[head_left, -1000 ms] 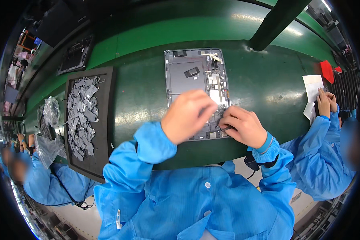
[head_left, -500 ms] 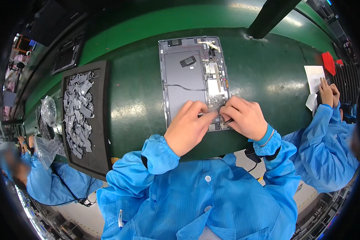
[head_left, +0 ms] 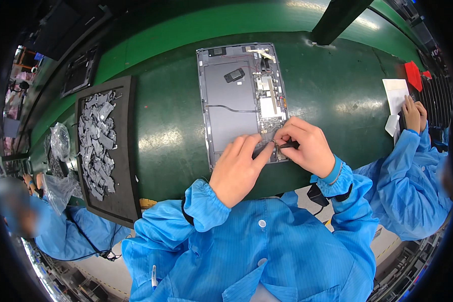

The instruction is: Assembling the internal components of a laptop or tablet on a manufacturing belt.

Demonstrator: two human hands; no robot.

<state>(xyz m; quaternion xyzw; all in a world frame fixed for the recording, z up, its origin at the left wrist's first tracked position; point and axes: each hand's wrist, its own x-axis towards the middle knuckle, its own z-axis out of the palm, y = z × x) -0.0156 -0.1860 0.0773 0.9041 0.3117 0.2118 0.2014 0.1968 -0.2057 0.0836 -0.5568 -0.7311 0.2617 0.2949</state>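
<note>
An opened tablet housing (head_left: 231, 93) lies on the green bench in front of me, its circuit board (head_left: 269, 106) showing along the right side. Over the near right part of it, my left hand (head_left: 239, 168) is closed, with a dark slim thing partly showing between thumb and fingers; its kind is hidden. Close beside it, my right hand (head_left: 309, 146) pinches a black slim tool (head_left: 290, 144) pointing left toward the board. The fingertips of both hands almost meet there and cover what they work on. A small black rectangular part (head_left: 234, 75) rests loose inside the housing.
Left of the housing stands a black foam tray (head_left: 128, 151) heaped with grey strip-like parts (head_left: 98, 146). Clear plastic bags (head_left: 60, 141) lie beyond it. A dark post (head_left: 340, 20) rises at the back. Co-workers sit on both sides; the right one's hands (head_left: 414, 113) touch white paper (head_left: 395, 93).
My left hand has shifted slightly down and right, its fingers straighter. More of the black tool shows in my right hand, which has moved slightly up. The housing appears slightly farther left.
</note>
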